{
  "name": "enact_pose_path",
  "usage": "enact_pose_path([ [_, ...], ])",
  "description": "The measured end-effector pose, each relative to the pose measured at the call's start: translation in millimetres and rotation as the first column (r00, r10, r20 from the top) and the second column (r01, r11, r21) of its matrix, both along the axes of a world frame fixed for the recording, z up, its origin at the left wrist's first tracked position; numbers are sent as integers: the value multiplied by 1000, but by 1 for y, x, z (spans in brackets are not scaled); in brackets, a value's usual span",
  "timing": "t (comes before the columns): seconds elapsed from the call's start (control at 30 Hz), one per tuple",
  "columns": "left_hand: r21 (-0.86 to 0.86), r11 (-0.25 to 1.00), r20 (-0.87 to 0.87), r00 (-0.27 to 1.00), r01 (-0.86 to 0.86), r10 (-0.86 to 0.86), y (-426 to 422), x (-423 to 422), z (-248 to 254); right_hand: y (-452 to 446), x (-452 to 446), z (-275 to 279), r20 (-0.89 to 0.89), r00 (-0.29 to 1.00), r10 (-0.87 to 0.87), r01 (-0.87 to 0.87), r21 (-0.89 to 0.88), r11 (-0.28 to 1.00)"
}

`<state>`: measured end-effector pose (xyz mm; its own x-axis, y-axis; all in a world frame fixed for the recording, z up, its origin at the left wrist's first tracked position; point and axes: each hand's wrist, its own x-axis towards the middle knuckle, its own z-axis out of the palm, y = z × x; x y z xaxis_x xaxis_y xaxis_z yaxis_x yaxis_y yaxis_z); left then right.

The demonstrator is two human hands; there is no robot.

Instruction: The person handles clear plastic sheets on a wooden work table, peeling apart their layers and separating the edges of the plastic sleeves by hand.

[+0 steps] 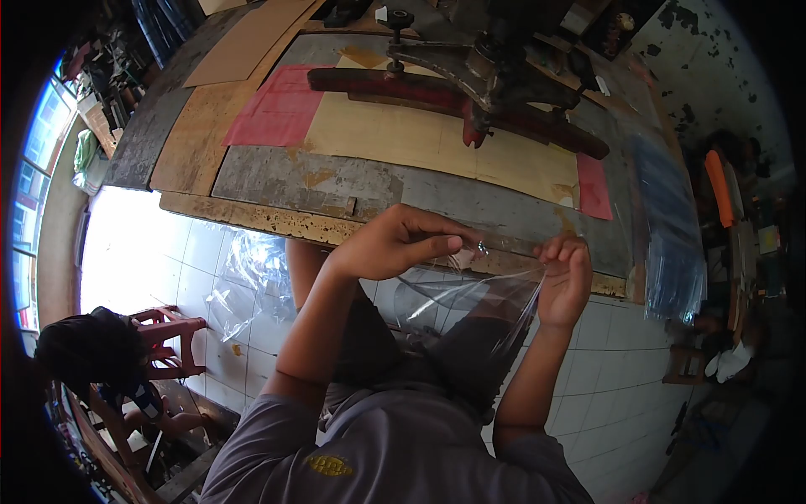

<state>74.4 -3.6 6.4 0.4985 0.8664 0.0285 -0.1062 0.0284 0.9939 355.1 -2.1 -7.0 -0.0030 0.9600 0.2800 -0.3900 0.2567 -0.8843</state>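
Note:
A sheet of clear plastic [470, 294] hangs between my two hands, in front of my lap at the near edge of the worktable. My left hand [390, 244] pinches its upper left part, with thumb and fingers pointing right. At the upper right corner my right hand [564, 273] is closed on the same sheet, fingers curled. A small shiny spot [482, 248] shows just right of my left fingertips; whether it is glare or a small metal part I cannot tell.
On the worktable, a press with a dark red bar [537, 133] stands over a yellow sheet [395, 134] with a pink sheet [273, 105] beside it. Stacked clear plastic [667, 227] hangs at the right edge. More clear plastic [252, 277] lies left, near a red stool [172, 336].

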Motion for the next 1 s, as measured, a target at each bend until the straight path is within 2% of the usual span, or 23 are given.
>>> enact_pose_path([
  [0.03, -1, 1000, 12, 1000, -6, 6, 0, 0, -1, 2, 3, 1, -152, 987, 54, -61, -42, 997],
  [0.07, 8, 1000, 5, 1000, -8, 8, 1, 0, -1, 3, 5, 3, -203, 978, 52, -73, -99, 992],
  [0.17, 26, 1000, -3, 1000, -11, 11, 1, 0, 0, 9, 17, 3, -451, 875, 179, -244, -91, 965],
  [0.27, 26, 1000, 12, 1000, -12, 12, 1, 1, 0, 11, 20, 4, -551, 816, 175, -289, -127, 949],
  [0.73, 51, 999, -19, 1000, -11, 12, 0, 1, 4, 12, 22, 3, -554, 813, 180, -301, -135, 944],
  [1.0, 35, 999, 24, 1000, 1, -1, 1, 1, 2, 11, 20, 4, -515, 841, 169, -267, -122, 956],
])
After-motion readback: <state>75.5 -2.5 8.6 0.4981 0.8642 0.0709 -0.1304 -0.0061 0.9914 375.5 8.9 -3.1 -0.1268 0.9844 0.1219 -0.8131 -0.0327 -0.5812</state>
